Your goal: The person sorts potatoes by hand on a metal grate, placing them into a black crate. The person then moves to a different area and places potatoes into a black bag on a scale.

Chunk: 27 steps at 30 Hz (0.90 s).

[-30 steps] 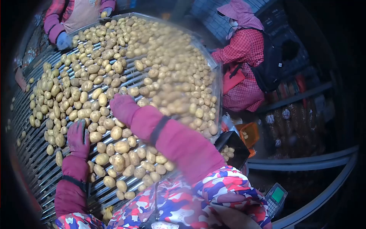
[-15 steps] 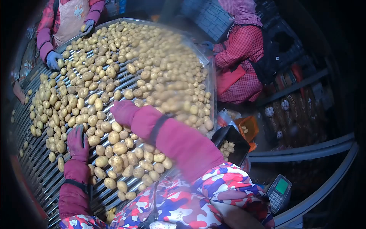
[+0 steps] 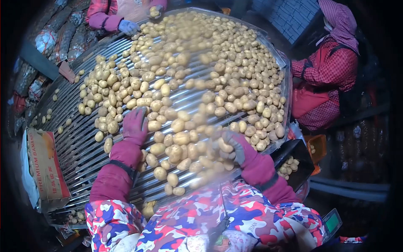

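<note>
Many potatoes lie spread over a sloping rack of metal bars. My left hand, in a purple glove, rests at the left edge of the near potatoes with its fingers stretched forward, touching them. Near the front right of the rack, my right hand is closed round a potato. A haze blurs the potatoes close to that hand.
A black bin with potatoes stands right of the rack, beside an orange crate. At the left sits a banana carton. Two co-workers stand around it: one person's gloved hand at the far side, another person's sleeve at right.
The head view has turned, so the rack sits further right and the carton shows. My right hand has drawn back toward the rack's front right and now holds a potato. My left hand stays beside the potatoes.
</note>
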Each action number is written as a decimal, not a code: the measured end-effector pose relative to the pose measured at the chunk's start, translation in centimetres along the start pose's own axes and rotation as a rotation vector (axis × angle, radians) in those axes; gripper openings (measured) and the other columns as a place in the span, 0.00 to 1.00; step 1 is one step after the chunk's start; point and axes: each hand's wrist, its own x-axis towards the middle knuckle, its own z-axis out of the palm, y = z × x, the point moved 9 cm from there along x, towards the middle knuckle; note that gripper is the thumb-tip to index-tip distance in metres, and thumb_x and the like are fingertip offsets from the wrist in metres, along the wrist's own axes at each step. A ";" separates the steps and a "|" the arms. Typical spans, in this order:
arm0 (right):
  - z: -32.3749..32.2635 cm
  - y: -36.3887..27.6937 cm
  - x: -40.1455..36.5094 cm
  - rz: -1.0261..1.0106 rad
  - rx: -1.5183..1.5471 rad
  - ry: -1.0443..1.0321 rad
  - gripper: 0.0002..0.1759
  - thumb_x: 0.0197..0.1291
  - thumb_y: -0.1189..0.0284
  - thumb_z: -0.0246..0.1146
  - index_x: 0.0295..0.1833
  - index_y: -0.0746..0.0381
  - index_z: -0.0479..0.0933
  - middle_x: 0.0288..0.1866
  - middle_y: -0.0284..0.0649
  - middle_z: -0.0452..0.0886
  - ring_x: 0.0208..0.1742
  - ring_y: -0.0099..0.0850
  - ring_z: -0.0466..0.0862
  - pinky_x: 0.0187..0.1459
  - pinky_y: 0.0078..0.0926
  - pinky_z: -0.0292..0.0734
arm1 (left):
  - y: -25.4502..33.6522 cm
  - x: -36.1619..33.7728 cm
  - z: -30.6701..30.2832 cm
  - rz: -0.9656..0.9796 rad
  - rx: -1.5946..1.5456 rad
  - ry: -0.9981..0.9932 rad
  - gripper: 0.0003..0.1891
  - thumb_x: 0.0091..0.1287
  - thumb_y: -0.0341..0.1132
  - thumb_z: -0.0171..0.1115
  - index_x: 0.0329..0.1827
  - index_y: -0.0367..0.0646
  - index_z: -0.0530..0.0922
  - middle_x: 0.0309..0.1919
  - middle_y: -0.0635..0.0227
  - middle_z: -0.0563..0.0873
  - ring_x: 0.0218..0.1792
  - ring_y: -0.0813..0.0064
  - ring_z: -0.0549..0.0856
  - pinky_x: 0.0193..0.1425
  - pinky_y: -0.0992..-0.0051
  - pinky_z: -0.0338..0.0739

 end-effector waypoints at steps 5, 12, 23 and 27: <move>1.0 2.5 -2.3 0.077 0.065 0.003 0.18 0.72 0.73 0.59 0.64 0.67 0.76 0.50 0.37 0.83 0.46 0.20 0.81 0.46 0.19 0.79 | 4.4 0.2 1.2 0.007 0.105 -0.113 0.24 0.65 0.34 0.61 0.66 0.47 0.79 0.67 0.51 0.77 0.68 0.48 0.74 0.78 0.47 0.60; -0.5 5.7 -1.4 0.159 0.333 -0.024 0.16 0.73 0.73 0.58 0.62 0.64 0.78 0.43 0.36 0.83 0.35 0.20 0.81 0.32 0.15 0.75 | 17.1 -2.3 1.8 0.398 -0.283 -0.476 0.26 0.61 0.39 0.64 0.65 0.51 0.79 0.66 0.58 0.79 0.72 0.48 0.69 0.79 0.40 0.52; -0.9 1.6 -1.0 -0.274 -0.480 0.142 0.17 0.76 0.69 0.56 0.63 0.65 0.80 0.55 0.40 0.85 0.51 0.27 0.84 0.53 0.26 0.81 | 8.3 12.5 5.4 0.174 -0.060 -0.282 0.16 0.58 0.35 0.71 0.51 0.51 0.85 0.58 0.61 0.82 0.61 0.58 0.80 0.63 0.59 0.78; -1.7 3.4 -0.5 -0.135 -0.305 0.185 0.17 0.74 0.71 0.59 0.62 0.66 0.81 0.59 0.40 0.85 0.58 0.29 0.84 0.61 0.29 0.79 | 8.0 14.8 7.1 0.003 0.254 -0.641 0.17 0.63 0.38 0.69 0.56 0.53 0.84 0.60 0.59 0.82 0.64 0.55 0.80 0.65 0.58 0.77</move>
